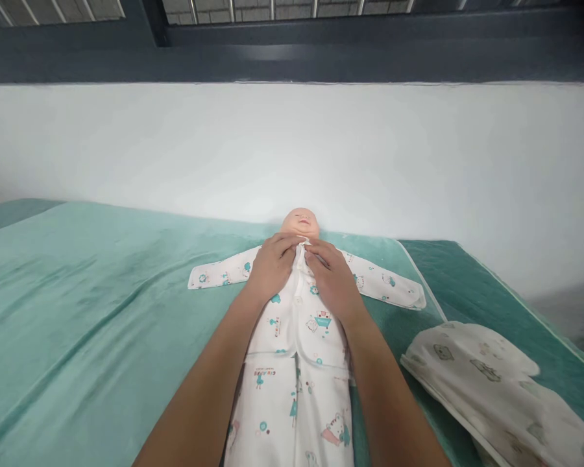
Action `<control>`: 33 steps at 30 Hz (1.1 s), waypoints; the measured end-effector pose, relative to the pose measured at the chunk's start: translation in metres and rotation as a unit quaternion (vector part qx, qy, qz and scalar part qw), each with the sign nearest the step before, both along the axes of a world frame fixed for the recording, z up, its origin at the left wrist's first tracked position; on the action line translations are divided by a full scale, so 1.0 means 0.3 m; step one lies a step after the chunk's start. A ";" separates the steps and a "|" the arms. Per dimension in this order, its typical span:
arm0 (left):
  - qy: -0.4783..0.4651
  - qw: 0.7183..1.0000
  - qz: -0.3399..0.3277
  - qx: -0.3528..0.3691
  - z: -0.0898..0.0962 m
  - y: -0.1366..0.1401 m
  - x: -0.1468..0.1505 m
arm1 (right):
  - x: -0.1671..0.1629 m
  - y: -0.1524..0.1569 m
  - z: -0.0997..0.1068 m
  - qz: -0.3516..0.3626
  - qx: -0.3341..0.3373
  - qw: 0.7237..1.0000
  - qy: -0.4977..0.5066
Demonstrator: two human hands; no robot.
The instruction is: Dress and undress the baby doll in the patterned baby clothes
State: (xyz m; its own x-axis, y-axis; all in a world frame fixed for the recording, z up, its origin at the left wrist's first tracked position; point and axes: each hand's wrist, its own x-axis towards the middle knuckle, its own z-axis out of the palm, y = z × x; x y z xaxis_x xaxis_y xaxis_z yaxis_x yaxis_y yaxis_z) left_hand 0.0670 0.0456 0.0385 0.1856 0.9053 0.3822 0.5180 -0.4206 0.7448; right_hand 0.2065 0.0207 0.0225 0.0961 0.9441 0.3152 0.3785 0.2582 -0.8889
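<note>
A baby doll (pixel 300 222) lies on its back, its head toward the wall. It wears a white printed baby jacket (pixel 285 324) whose sleeves spread out to both sides, and matching white trousers (pixel 272 415) below. At the neckline, my left hand (pixel 273 259) pinches the left edge of the collar with bent fingers. Close beside it, my right hand (pixel 331 272) is closed on the collar's right edge. The front edges of the jacket meet down the middle. My fingers partly hide the collar.
Underneath is a green plush blanket (pixel 102 311), wrinkled on the left. A folded white printed cloth (pixel 496 383) lies at the lower right. Behind the doll's head rises a white wall (pixel 292 149), with a dark window frame (pixel 292 58) above.
</note>
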 end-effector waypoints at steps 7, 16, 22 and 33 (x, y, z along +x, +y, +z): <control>0.051 0.998 0.001 0.020 -0.011 -0.005 0.000 | -0.002 -0.011 0.010 -0.030 -0.027 0.999 0.031; 0.104 0.994 0.023 0.023 -0.007 -0.053 0.015 | 0.004 -0.011 0.006 0.004 -0.017 0.999 0.036; -0.017 0.998 0.052 0.044 -0.018 -0.101 0.010 | 0.006 -0.014 0.003 -0.020 0.014 0.994 0.109; -0.038 0.998 0.009 0.049 -0.047 -0.197 -0.042 | -0.017 -0.167 -0.035 -0.021 0.089 0.994 0.066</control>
